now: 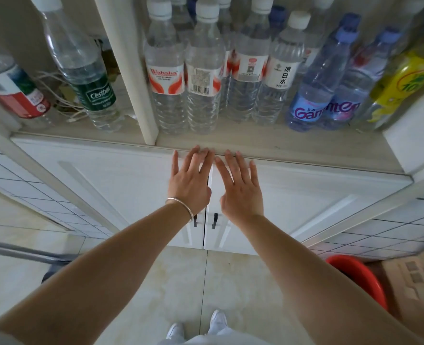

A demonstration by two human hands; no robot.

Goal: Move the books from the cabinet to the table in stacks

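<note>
The white cabinet stands with both lower doors closed (dark handles side by side).

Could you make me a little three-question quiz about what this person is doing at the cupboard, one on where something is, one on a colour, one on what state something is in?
1. Where do the fingertips of both hands rest?
A. on the bottle caps
B. at the top edge of the two lower cabinet doors, just under the shelf
C. on the floor tiles

2. What colour is the basin on the floor at the right?
A. red
B. green
C. white

3. What state are the lower cabinet doors in?
A. both wide open
B. one taken off
C. both closed

Answers: 1 B, the left hand and right hand lie with straight fingers along the tops of the cabinet doors. 2 A, the basin is plainly red. 3 C, the doors meet at the middle seam and both handles lie flat, and no books show.
</note>
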